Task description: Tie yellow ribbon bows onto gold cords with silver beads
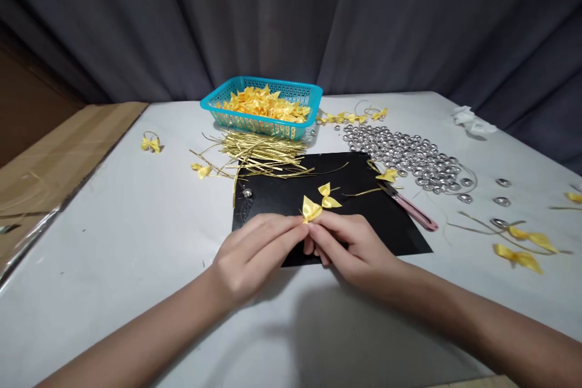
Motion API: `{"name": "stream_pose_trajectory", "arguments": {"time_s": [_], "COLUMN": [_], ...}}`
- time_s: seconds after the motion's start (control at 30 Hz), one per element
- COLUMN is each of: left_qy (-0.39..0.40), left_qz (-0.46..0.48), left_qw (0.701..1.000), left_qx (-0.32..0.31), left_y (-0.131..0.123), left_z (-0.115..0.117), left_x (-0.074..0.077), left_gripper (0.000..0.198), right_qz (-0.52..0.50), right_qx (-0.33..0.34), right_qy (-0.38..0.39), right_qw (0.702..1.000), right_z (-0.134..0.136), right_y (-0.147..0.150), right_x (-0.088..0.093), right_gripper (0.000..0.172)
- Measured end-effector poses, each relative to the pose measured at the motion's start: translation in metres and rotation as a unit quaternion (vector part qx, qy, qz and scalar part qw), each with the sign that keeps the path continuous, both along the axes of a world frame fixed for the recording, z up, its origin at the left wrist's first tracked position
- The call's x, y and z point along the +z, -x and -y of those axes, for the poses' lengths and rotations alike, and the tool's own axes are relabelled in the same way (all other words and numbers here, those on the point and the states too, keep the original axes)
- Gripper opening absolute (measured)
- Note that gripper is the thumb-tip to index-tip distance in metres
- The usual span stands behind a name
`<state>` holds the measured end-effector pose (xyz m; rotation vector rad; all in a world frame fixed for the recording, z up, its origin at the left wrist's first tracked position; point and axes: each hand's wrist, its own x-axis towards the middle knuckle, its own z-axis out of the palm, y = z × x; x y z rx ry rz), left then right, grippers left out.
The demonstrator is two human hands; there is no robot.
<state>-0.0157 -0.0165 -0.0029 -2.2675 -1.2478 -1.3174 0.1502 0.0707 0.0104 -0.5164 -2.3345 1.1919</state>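
My left hand [259,248] and my right hand [348,245] meet over the near part of a black sheet [354,218]. Both are closed, fingertips pinching a yellow ribbon bow [311,208] between them. Part of the bow is hidden by the fingers. Just beyond, a second yellow bow [329,196] shows against the black sheet; whether it is joined to the held one I cannot tell. A silver bead [247,193] sits left of my hands on the sheet. Gold twist ties [264,151] lie heaped at the sheet's far edge.
A blue basket [261,120] full of yellow bows stands at the back. Silver beads [404,154] spread to the right of the sheet. Pink-handled scissors or a cutter [416,211] rests across its right edge. Loose bows [518,257] lie at right, and a tied bow [151,143] at left.
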Motion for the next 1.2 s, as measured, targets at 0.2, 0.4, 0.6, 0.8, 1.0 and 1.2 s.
{"name": "stream_pose_trajectory", "arguments": {"time_s": [0.2, 0.4, 0.6, 0.8, 1.0, 1.2], "left_qy": [-0.015, -0.046, -0.048, -0.024, -0.036, -0.014], "left_qz": [-0.047, -0.109, -0.106, -0.116, -0.123, -0.134], "left_qw": [0.999, 0.993, 0.993, 0.993, 0.992, 0.991], "left_qx": [-0.007, -0.028, -0.012, 0.010, 0.006, -0.001], "left_y": [0.004, 0.008, 0.007, 0.007, 0.008, 0.005], "left_z": [0.002, 0.003, -0.001, -0.002, 0.000, 0.000], "left_x": [-0.001, -0.001, 0.002, 0.003, 0.002, 0.003], "left_gripper": [0.028, 0.030, 0.026, 0.020, 0.022, 0.021], "right_qz": [-0.003, -0.026, -0.027, -0.073, -0.125, -0.104], "right_qx": [0.004, -0.010, -0.003, -0.109, -0.169, -0.052], "right_qy": [-0.016, -0.016, 0.007, -0.042, -0.168, -0.236], "right_qw": [1.000, 0.999, 1.000, 0.990, 0.963, 0.965], "right_z": [0.000, 0.007, 0.002, -0.004, -0.003, -0.010], "right_y": [0.001, 0.002, 0.001, -0.002, -0.004, -0.002], "right_x": [-0.004, -0.006, -0.002, 0.007, 0.014, 0.012], "right_gripper": [0.026, 0.028, 0.028, 0.032, 0.020, 0.013]}}
